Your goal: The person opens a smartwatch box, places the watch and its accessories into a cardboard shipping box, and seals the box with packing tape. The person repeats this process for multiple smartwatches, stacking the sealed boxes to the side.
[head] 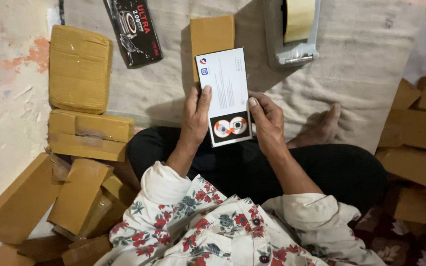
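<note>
Fingers (204,93) of both hands grip white box (225,88) above brown carton (212,33).

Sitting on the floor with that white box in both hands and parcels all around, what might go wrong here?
The white box is held only by fingers at its lower edges, left hand and right hand, so it might slip onto the lap. The tape dispenser lies just beyond it on the cloth; a careless reach could catch its cutting edge. The loose cardboard boxes heaped beside the left knee look liable to slide.
</note>
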